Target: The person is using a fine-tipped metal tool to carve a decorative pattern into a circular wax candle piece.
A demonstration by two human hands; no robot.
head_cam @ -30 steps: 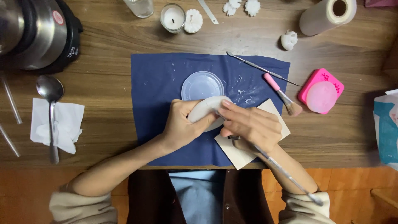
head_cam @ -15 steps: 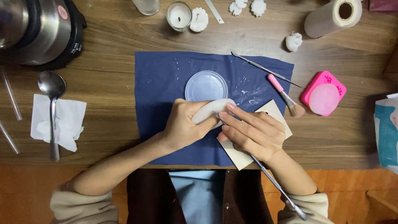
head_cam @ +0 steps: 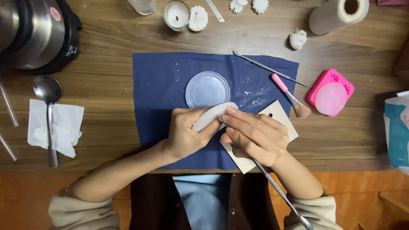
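carefully, the left hand (head_cam: 187,136) should keep its grip closed around the pale disc (head_cam: 213,116) just above the blue cloth (head_cam: 157,85) while the right hand (head_cam: 255,138), pinching the thin metal tool (head_cam: 277,189), seemingly works its rim with light strokes.

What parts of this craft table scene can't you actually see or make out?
- Head view: the working tip of the thin metal tool is hidden under the right hand.
- Much of the pale rounded piece is covered by the left hand and right fingers.
- The steel pot at top left is cut off by the frame edge.
- The blue-and-white bag is cut by the right edge.
- The pink mold's pattern is too small to read.
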